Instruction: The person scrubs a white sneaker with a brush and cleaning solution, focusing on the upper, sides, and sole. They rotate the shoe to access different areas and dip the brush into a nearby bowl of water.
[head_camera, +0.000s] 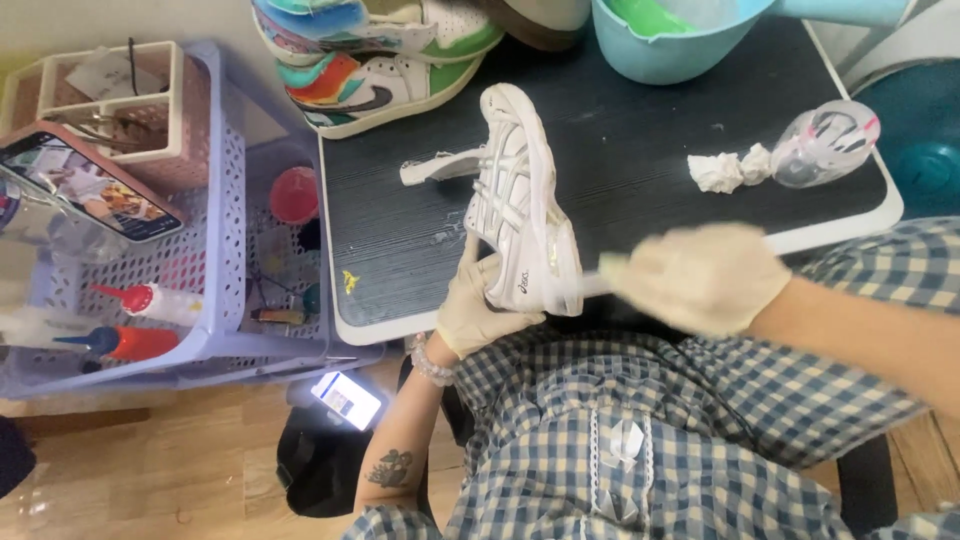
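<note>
- The white sneaker (520, 200) stands tilted at the near edge of the dark table (640, 160), with its toe pointing far and its heel toward the person.
- The left hand (478, 305), in a pale glove, is closed around the heel part of the sneaker from below and holds it up. This grip looks firm; I think it should stay low on the heel, so that the side of the shoe remains free for work.
- The right hand (700, 275), also gloved, is just to the right of the sneaker and is blurred. Its fingers seem curled around something thin and light in colour that reaches toward the shoe, but I cannot tell what the thing is or how tightly it is held.
- In my judgement, the strokes should be short and go along the seams, with the sole resting on the table edge, so the shoe does not turn in the hand.
- A crumpled white tissue (728, 168) and a clear plastic bottle (825, 145) lie far to the right on the table; they are within reach for wiping.
- A turquoise basin (660, 40) and colourful sneakers (370, 60) stand at the far side, well apart from the hands.
- A lilac basket (225, 200) with small bottles is on the left.
</note>
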